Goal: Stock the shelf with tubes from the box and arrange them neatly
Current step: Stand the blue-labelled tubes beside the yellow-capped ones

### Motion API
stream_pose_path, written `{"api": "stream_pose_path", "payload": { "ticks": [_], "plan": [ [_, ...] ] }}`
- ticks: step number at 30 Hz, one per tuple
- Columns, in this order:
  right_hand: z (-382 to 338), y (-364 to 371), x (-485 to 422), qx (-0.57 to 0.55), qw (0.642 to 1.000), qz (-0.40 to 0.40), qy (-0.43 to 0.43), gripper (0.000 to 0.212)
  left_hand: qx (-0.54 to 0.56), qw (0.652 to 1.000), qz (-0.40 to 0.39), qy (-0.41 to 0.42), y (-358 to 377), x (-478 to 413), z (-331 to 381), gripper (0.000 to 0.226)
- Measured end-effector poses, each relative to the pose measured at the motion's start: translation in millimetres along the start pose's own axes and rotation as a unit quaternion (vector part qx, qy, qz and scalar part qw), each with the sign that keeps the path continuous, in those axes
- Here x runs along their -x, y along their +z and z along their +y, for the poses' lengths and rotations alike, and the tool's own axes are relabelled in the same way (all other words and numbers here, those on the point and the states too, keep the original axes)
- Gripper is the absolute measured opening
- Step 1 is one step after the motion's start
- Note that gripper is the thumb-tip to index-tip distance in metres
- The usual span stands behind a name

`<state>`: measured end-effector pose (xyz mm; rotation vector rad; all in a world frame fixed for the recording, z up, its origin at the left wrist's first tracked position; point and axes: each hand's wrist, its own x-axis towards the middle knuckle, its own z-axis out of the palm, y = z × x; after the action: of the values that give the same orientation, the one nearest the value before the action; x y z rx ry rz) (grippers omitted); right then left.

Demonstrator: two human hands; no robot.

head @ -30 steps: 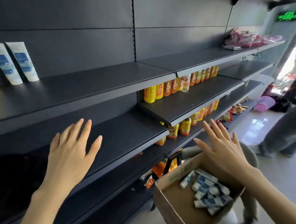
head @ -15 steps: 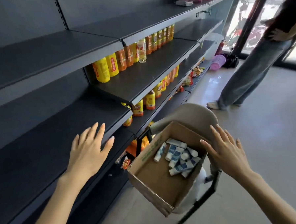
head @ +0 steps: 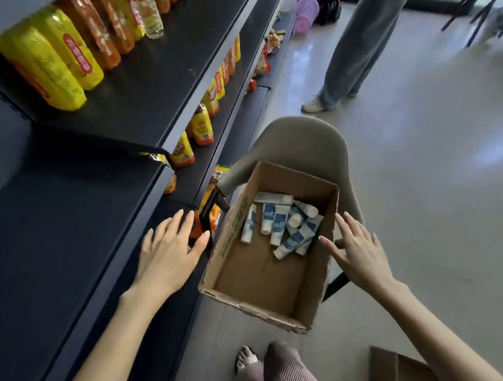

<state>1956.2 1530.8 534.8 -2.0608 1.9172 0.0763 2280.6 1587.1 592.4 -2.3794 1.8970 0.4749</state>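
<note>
Left hand (head: 172,252): fingers straight and spread, holding nothing, poised over the gap between the shelf (head: 57,223) edge and the left wall of the box (head: 258,280). Right hand (head: 358,248): likewise splayed and empty, at the box's right wall; whether it touches the cardboard cannot be told.

The tubes (head: 281,226) lie in a loose, crossed heap at the far end of the box. None is in hand.

Findings on risk:
- The box rests on a chair (head: 300,141), and its near end appears to overhang the seat. Downward pressure on that end would likely tip it and spill the stock onto the floor.
- With the weight at the far end, a sideways knock from either hand could slide the box on the seat.
- The tubes overlap, so pulling one from beneath may drag its neighbours out of reach or over the rim.
- Tubes stood on their caps will probably topple in a row if one is nudged.
- A second person (head: 353,39) stands beyond the chair, so a dropped tube could roll underfoot.
</note>
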Motion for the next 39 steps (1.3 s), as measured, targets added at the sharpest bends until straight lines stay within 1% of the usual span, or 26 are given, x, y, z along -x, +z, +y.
{"api": "stream_pose_path", "payload": {
  "ticks": [3, 7, 12, 15, 18, 22, 26, 30, 31, 33, 36, 39],
  "plan": [
    [-3.4, 18.0, -7.8, -0.008, 0.999, -0.029, 0.011, 0.073, 0.002, 1.0, -0.024, 0.011, 15.9, -18.9, 2.0, 0.066],
    [-4.6, 40.4, -32.6, -0.009, 0.999, -0.048, 0.019, 0.075, -0.01, 0.999, -0.048, 0.014, 31.8, -45.7, 2.1, 0.066],
    [-4.4, 65.4, -85.5, -0.035, 0.997, -0.065, 0.003, 0.072, -0.033, 0.996, -0.083, 0.007, 50.6, -79.4, 0.7, 0.067],
    [-2.1, 80.5, -122.6, -0.062, 0.995, -0.07, 0.017, 0.069, -0.04, 0.992, -0.116, 0.003, 64.5, -93.9, 2.8, 0.07],
    [1.6, 95.9, -167.2, -0.093, 0.99, -0.089, 0.057, 0.063, -0.048, 0.989, -0.142, 0.006, 78.1, -108.6, 5.6, 0.074],
    [12.0, 117.7, -225.2, -0.159, 0.966, -0.143, 0.145, 0.055, -0.036, 0.987, -0.157, -0.005, 89.6, -126.1, 8.6, 0.089],
    [26.0, 139.3, -267.7, -0.196, 0.938, -0.198, 0.205, 0.05, -0.005, 0.986, -0.169, -0.014, 100.7, -139.5, 15.3, 0.087],
    [35.2, 162.3, -287.0, -0.2, 0.93, -0.195, 0.238, 0.05, 0.016, 0.983, -0.183, -0.002, 112.8, -148.4, 29.4, 0.083],
    [36.3, 167.4, -288.6, -0.216, 0.922, -0.192, 0.26, 0.052, 0.024, 0.983, -0.184, 0.002, 114.8, -150.1, 33.3, 0.083],
    [36.8, 174.6, -289.1, -0.275, 0.888, -0.184, 0.319, 0.057, 0.039, 0.982, -0.184, 0.009, 117.3, -153.5, 40.6, 0.081],
    [33.3, 178.8, -286.7, -0.391, 0.818, -0.178, 0.383, 0.061, 0.066, 0.982, -0.177, 0.021, 117.4, -158.6, 48.9, 0.076],
    [24.9, 178.2, -273.4, -0.463, 0.76, -0.2, 0.411, 0.063, 0.114, 0.979, -0.167, 0.024, 114.9, -162.3, 53.1, 0.065]
  ]
}}
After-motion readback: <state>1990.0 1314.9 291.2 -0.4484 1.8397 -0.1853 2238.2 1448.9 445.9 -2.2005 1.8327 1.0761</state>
